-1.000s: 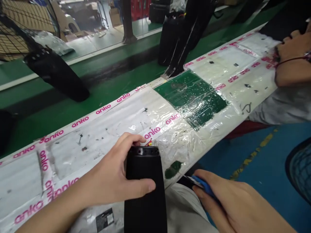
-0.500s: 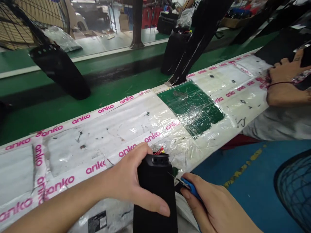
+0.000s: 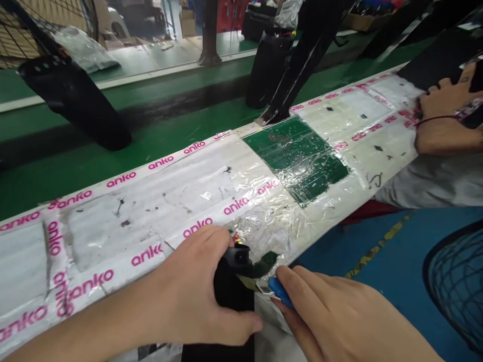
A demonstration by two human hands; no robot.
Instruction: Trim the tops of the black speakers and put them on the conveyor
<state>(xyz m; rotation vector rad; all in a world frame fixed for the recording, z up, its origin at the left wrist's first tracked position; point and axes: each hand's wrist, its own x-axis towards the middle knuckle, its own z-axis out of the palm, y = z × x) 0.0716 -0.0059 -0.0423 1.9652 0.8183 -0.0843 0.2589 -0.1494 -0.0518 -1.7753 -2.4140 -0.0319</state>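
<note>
My left hand (image 3: 198, 286) is wrapped around the upper end of a black plastic housing (image 3: 232, 296), thumb across its face. Red and yellow wires (image 3: 236, 239) stick out of the housing's open top. Pinched in my right hand (image 3: 332, 311) is a utility knife with a blue handle (image 3: 279, 290). Its thin blade points left and lies at the housing's right edge, near the top; whether it touches is hard to tell. The lower part of the housing runs out of the bottom of the view.
A white covering with pink "anko" tape (image 3: 151, 201) lies along the bench edge. Behind it, black housings (image 3: 75, 100) stand on the green conveyor belt (image 3: 181, 113). A co-worker's hand (image 3: 441, 108) is at the right. A fan guard (image 3: 453, 281) stands over the blue floor.
The housing has tilted, its top shifting slightly left and down with my left hand. My right hand has brought the knife left, closer to the housing's top edge.
</note>
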